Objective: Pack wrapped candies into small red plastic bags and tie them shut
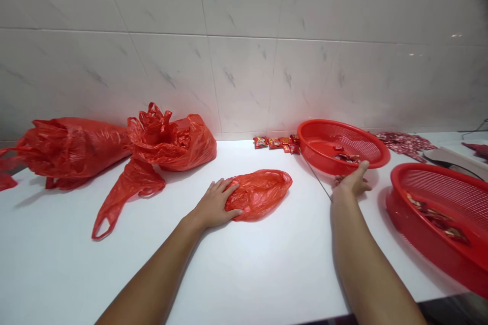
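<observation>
My left hand [216, 204] lies on the left end of a small red plastic bag [263, 193] in the middle of the white table [267, 274], fingers spread over it and thumb curled at its edge. My right hand [353, 181] reaches to the near rim of a round red basket [343, 144] that holds a few wrapped sweets [347, 157]. The thumb rests against the rim and the other fingers are curled under it. A thin grey line [314, 175] runs from the basket's left edge down to that wrist.
Bulky red plastic bags [114, 147] lie at the back left. Small red snack packets [278, 143] sit by the tiled wall. A second red basket [442, 213] with sweets stands at the right edge. Red wrappers [402, 142] lie behind it.
</observation>
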Demonstrator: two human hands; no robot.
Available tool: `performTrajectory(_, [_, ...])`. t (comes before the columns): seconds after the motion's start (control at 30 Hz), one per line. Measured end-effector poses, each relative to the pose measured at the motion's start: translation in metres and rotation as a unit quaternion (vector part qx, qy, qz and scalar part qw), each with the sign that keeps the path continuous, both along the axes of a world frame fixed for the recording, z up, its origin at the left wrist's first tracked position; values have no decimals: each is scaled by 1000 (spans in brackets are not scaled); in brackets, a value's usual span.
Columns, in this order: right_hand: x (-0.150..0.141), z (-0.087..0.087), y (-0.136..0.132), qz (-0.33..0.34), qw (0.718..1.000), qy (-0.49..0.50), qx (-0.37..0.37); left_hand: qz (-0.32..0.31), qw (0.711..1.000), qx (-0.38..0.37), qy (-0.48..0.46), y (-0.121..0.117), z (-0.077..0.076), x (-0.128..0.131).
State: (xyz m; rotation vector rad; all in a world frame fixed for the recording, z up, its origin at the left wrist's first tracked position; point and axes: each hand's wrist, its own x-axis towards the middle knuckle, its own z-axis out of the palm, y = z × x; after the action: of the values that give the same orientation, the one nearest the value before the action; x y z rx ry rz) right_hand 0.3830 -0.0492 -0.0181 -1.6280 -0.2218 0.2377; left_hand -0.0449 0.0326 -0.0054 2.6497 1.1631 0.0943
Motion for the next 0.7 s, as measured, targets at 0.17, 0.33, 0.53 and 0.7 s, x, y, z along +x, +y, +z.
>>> performTrajectory(0.17, [0,-4,14,2,984,148,103,-5,1000,-2,-1,3,-4,-2])
performTrajectory(0.33, [-16,2,21,1,970,191,152,-13,1000,-2,-20,6,-7,-3])
performTrajectory(0.53, [-24,20,-15,68,952,255,153,-14,999,-4,-32,4,-5,-5])
performTrajectory(0.7, [-41,0,-134,204,923,309,107,-14,999,-21,-24,1,-1,-7])
